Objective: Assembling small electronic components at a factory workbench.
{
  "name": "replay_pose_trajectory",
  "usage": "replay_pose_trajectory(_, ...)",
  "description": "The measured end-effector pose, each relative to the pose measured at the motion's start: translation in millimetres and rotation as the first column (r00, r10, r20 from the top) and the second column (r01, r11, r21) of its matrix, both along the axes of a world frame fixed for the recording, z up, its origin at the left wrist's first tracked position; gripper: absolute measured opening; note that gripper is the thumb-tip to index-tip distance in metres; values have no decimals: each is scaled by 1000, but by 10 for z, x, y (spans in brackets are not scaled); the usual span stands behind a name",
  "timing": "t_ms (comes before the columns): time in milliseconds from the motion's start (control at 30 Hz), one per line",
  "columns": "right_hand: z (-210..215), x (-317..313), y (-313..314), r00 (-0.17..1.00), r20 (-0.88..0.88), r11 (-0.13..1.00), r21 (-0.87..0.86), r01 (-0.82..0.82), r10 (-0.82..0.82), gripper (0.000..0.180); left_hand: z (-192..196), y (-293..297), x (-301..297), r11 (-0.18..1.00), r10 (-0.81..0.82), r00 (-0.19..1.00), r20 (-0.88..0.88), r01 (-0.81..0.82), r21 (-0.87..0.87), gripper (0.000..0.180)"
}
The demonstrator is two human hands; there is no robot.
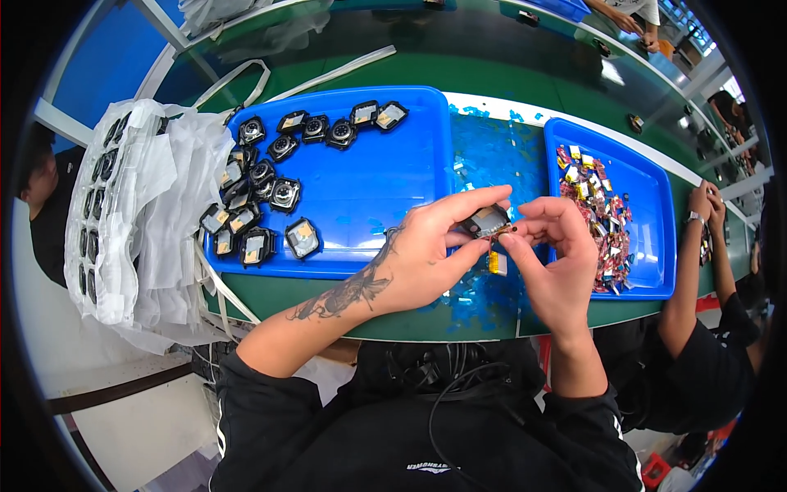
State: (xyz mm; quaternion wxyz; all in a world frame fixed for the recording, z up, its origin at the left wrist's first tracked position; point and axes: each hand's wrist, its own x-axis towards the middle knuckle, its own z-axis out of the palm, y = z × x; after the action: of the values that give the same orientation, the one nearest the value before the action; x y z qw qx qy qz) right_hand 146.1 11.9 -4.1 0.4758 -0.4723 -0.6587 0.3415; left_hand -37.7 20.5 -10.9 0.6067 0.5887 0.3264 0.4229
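Observation:
My left hand grips a black smartwatch case between thumb and fingers, its open inside showing. At the near edge of that case, my right hand pinches a small circuit board with a battery; the board is mostly hidden by the fingertips. Its silver battery with yellow tape hangs just below the case. Left of my hands, a blue tray holds several watch cases, some with pale inner faces showing, others with round sensor backs. To the right, another blue tray carries a heap of red circuit boards and batteries.
Stacked clear plastic trays with white liners stand at the far left. A blue-stained work mat lies between the two trays. Beyond runs a green conveyor belt bearing scattered parts. A co-worker's hands are at the right.

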Motion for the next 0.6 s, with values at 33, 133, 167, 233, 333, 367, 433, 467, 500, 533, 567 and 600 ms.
replay_pose_trajectory(33,-11,-10,-2,1000,0,1000,-1,-1,1,31,-6,5,-3,1000,-5,1000,-3,5,6,53)
replay_pose_trajectory(133,-14,-36,-9,993,105,994,99,35,-45,32,-16,7,2,1000,0,1000,-16,1,29,53)
replay_pose_trajectory(167,-11,-47,-10,989,134,992,117,49,-65,33,-22,6,8,999,9,1000,-28,-8,46,52)
replay_pose_trajectory(233,-5,-40,-2,983,163,989,134,62,-84,33,-8,16,22,999,15,998,-56,-13,48,51)
replay_pose_trajectory(333,42,-46,4,988,147,996,77,40,-51,37,-47,0,18,993,48,997,-59,-41,109,49)
replay_pose_trajectory(367,63,-34,5,986,156,998,36,50,-55,39,-51,7,29,985,65,997,-36,-59,160,49)
replay_pose_trajectory(433,84,-29,8,984,167,998,-4,63,-62,42,10,-4,39,993,70,997,-22,-68,96,48)
replay_pose_trajectory(467,88,-33,17,979,188,997,21,76,-78,43,35,0,46,997,77,997,-10,-76,33,48)
replay_pose_trajectory(500,93,-40,24,973,209,995,46,87,-95,45,33,3,44,997,74,997,-7,-73,35,48)
replay_pose_trajectory(533,86,-48,24,972,212,995,50,90,-99,45,31,2,35,998,50,998,27,-49,-38,49)
replay_pose_trajectory(567,69,-58,20,989,129,997,-17,76,-73,44,29,-1,31,994,32,998,63,-25,-109,49)
replay_pose_trajectory(600,62,-72,17,998,42,995,-81,54,-51,44,11,4,30,994,33,997,66,-26,-106,49)
